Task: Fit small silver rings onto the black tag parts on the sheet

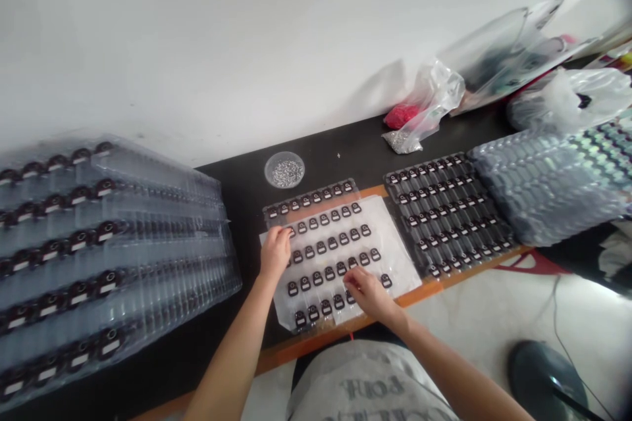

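My left hand [276, 250] is at the left edge of a white sheet [395, 230], its fingers closed in a pinch beside a small black part with a white label [303, 227]. Whatever it grips is hidden. My right hand [366, 291] is over the lower right of the sheet, thumb and fingertips pressed together near the bottom row of parts. Anything between them is too small to make out. Several rows of these black parts lie on the sheet. Under its far edge, a clear plastic tray [328, 185] shows one more row of similar parts.
A round dish of small metal pieces [285, 171] stands behind the sheet. Tall stacked trays of parts [162, 210] fill the left; another filled tray [444, 210] and more stacked trays [548, 184] are right. Plastic bags [434, 102] lie by the wall. The table's orange front edge [419, 291] is close.
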{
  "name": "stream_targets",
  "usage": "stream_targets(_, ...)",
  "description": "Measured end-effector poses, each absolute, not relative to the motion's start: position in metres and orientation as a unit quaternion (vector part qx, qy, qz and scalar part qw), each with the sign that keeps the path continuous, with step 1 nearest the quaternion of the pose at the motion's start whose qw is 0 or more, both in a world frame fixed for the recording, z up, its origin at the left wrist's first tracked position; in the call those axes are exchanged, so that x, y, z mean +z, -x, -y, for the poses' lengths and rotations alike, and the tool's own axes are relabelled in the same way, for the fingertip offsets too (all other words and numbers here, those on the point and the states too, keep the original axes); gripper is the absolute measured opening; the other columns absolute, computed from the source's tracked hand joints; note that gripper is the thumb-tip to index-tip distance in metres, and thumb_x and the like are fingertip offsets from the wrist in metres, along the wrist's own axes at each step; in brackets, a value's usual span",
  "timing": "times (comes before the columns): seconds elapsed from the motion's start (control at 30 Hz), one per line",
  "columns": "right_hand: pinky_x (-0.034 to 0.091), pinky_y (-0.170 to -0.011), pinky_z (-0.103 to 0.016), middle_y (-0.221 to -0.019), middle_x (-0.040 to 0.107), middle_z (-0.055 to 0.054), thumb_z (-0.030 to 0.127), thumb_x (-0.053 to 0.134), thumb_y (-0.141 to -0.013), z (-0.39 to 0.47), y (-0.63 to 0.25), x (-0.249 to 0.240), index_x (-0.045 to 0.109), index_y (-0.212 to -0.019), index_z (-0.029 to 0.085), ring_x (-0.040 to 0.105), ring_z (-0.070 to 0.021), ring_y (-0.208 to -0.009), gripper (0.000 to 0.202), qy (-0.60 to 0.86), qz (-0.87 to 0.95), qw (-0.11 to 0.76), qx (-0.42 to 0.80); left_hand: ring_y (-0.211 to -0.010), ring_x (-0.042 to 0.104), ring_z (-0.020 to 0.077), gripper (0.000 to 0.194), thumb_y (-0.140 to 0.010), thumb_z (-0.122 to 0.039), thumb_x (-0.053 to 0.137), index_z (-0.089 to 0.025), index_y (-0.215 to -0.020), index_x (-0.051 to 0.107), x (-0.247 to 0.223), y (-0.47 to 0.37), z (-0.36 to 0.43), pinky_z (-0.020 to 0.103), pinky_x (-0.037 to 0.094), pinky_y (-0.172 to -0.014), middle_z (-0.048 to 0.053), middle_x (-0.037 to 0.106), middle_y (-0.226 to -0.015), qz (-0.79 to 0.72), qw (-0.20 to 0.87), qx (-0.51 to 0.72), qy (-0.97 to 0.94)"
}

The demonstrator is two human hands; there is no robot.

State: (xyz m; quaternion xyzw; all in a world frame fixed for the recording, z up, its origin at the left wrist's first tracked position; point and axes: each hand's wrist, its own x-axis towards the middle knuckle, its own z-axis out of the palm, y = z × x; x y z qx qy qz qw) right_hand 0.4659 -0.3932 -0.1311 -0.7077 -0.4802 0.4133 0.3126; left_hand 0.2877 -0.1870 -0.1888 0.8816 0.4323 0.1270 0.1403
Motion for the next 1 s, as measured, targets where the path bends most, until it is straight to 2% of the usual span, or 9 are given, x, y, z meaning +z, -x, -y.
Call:
stream_targets(0.43,0.042,-0.064,-0.023,-0.078,0.055,-0.001,0.009,0.047,-0.081,0.391,-0.4631,-0.1289,0.054,-0.082,0.018,0.053,-0.0125,-0.069,0.011,0.712,0.476,0.293,0.425,-0.081,0.056,0.0187,0.025,-0.088,-0.026,0.041,-0.019,-0.102,0.06,-0.1917,-0.2866,0.1878,0.028,0.045,-0.068,0.01,0.055,-0.099,-0.4,0.106,0.125,-0.902)
stream_targets(0.77,0.042,-0.065,-0.023,-0.078,0.056,-0.001,0.009,0.047,-0.08,0.391,-0.4626,-0.1272,0.054,-0.081,0.018,0.053,-0.0126,-0.069,0.012,0.714,0.477,0.291,0.423,-0.085,0.056,0.0199,0.022,-0.087,-0.026,0.043,-0.018,-0.097,0.06,-0.1946,-0.2868,0.188,0.03,0.045,-0.073,0.01,0.055,-0.099,-0.408,0.122,0.138,-0.894)
stream_targets(1.0,0.042,-0.065,-0.024,-0.078,0.056,-0.002,0.009,0.047,-0.08,0.3923,-0.4623,-0.1276,0.054,-0.081,0.018,0.053,-0.0129,-0.069,0.011,0.714,0.476,0.289,0.424,-0.083,0.057,0.019,0.021,-0.087,-0.025,0.043,-0.019,-0.096,0.061,-0.1929,-0.2874,0.1872,0.029,0.045,-0.07,0.009,0.056,-0.098,-0.405,0.122,0.128,-0.897)
